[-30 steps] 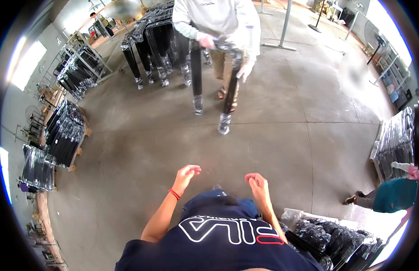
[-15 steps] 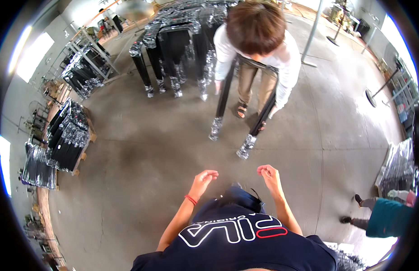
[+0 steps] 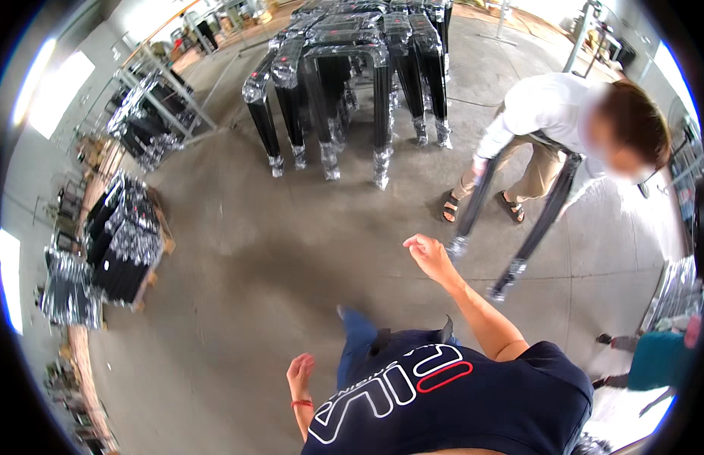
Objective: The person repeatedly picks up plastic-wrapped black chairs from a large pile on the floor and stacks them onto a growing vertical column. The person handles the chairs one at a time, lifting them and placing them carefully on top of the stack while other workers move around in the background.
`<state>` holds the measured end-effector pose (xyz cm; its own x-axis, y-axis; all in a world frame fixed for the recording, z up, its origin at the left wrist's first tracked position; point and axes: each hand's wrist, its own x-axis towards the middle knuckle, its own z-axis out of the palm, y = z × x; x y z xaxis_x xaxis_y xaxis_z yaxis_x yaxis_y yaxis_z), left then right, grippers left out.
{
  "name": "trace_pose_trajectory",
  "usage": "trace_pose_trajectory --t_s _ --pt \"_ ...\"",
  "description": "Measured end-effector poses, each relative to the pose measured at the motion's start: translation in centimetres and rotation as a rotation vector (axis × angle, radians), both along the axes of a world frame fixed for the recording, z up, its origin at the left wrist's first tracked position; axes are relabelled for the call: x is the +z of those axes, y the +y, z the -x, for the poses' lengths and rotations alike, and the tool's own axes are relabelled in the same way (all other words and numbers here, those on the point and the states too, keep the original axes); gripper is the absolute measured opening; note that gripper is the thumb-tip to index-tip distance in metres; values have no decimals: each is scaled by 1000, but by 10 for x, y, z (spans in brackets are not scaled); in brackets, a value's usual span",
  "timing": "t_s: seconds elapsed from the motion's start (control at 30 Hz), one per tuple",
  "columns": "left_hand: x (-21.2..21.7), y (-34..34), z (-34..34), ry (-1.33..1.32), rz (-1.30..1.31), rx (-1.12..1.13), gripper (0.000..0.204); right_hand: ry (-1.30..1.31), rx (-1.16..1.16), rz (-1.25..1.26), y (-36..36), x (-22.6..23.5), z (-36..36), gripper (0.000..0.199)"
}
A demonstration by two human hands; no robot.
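My left hand, a red band at its wrist, hangs low beside my body with fingers loosely apart and nothing in it. Ahead of my body, my right hand is raised, its fingers curled in and empty. Nearest to it is a black U-shaped frame with clear plastic film round its leg ends. A co-worker in a white top bends over this frame and grips it; my hand appears apart from it. Farther ahead, several similar wrapped black frames stand nested together on the floor.
Wrapped black parts lie on a wooden pallet at the left. Behind them, more wrapped frames stand by a metal rack. Another person in teal is at the right edge, near a plastic-wrapped stack. Grey concrete floor lies between.
The co-worker has moved to the right with the black frame. My left hand has dropped down and back, my right hand has moved forward and slightly left. The view has shifted rightward.
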<state>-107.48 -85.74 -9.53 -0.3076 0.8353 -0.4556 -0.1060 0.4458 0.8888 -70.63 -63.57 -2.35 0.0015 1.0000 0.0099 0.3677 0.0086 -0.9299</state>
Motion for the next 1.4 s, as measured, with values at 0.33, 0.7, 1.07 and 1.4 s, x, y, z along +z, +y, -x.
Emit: trace_pose_trajectory --t_s 0.33,0.7,1.07,1.4 --pt "48 308 169 363 -238 -391 22 -123 -254 -27 142 5 132 15" --pt "43 577 201 344 -172 -1010 28 -211 -400 84 394 -41 226 14" --pt "40 759 370 190 -42 -511 28 -53 143 115 712 -21 384 23" --pt "45 1070 381 13 -116 -770 25 -146 -601 237 866 -52 455 84"
